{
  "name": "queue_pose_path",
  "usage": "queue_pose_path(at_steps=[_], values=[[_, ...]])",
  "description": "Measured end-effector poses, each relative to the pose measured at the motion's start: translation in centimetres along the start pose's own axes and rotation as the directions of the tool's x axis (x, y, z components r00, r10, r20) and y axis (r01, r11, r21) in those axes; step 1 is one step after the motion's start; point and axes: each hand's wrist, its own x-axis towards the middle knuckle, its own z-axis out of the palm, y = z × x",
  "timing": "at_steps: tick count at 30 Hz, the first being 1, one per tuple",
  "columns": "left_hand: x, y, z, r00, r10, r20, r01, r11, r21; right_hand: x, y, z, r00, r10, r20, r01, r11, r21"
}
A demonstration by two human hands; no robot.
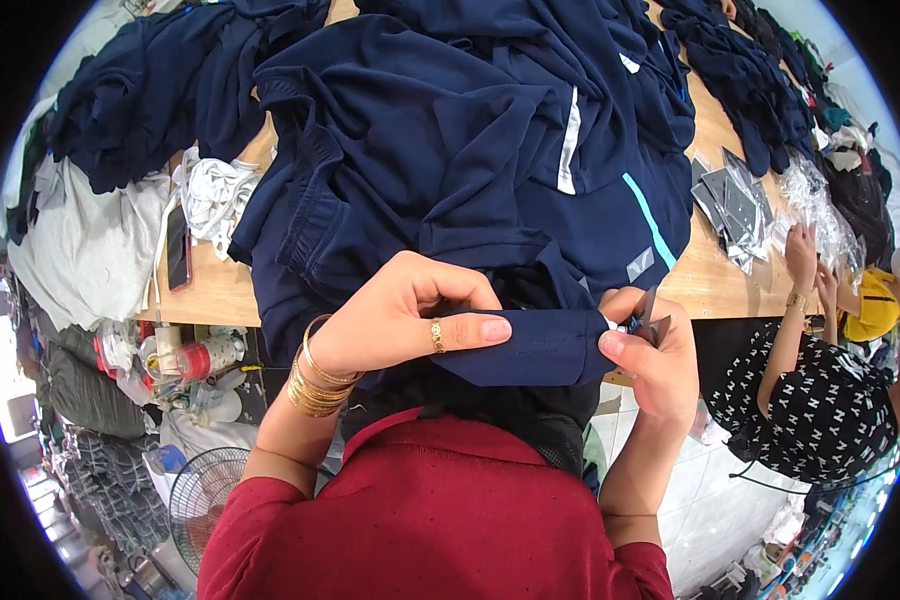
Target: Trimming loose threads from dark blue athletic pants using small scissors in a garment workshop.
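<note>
Between the two hands, a dark blue sleeve (530, 345) is pulled out flat, just above the person's red shirt (440, 510). On one side, the left hand (400, 320) pinches the sleeve with its thumb on top, and it has a gold ring and gold bangles (315, 385). On the other side, the right hand (650, 350) is closed on the sleeve's end and also grips a small cutter (648, 318), which touches the cloth edge. Higher up, the rest of the blue shirt runs onto the wooden bench (715, 275), where it joins a big pile of blue clothes (490, 130). Far to the right, another person's hands (805, 265) reach up to clear plastic bags (815, 200) on the bench.
</note>
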Motion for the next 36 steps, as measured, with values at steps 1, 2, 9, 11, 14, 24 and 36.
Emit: queue_pose_path(at_steps=[1,2,9,11,14,24,36], values=[[0.0,0.1,0.0,1.0,0.01,0.006,-0.01,1.0,-0.011,-0.1,-0.1,-0.1,1.0,0.0,0.007,0.0,1.0,0.001],[0.0,0.1,0.1,1.0,0.019,0.012,-0.019,1.0,-0.023,-0.1,-0.1,-0.1,1.0,0.0,0.014,0.0,1.0,0.001],[-0.2,0.0,0.0,0.999,0.043,0.009,-0.043,0.998,-0.035,-0.1,0.4,-0.5,0.993,-0.091,0.076,0.09,0.996,0.008],[-0.3,0.1,0.0,0.999,0.044,-0.007,-0.045,0.998,-0.045,-0.1,0.6,-0.6,0.988,-0.127,0.091,0.127,0.992,0.004],[-0.4,-0.2,-0.2,0.999,0.034,0.002,-0.034,0.999,-0.024,-0.2,0.6,-0.6,0.988,-0.12,0.094,0.121,0.993,-0.007],[0.3,-0.3,1.5,0.987,0.107,-0.121,-0.102,0.994,0.049,-0.1,0.0,1.0,0.989,-0.144,0.027,0.147,0.969,-0.196],[1.1,-0.1,2.9,0.98,0.151,-0.132,-0.148,0.988,0.033,-0.2,-0.4,2.6,0.997,-0.006,-0.083,0.012,0.997,0.071]])
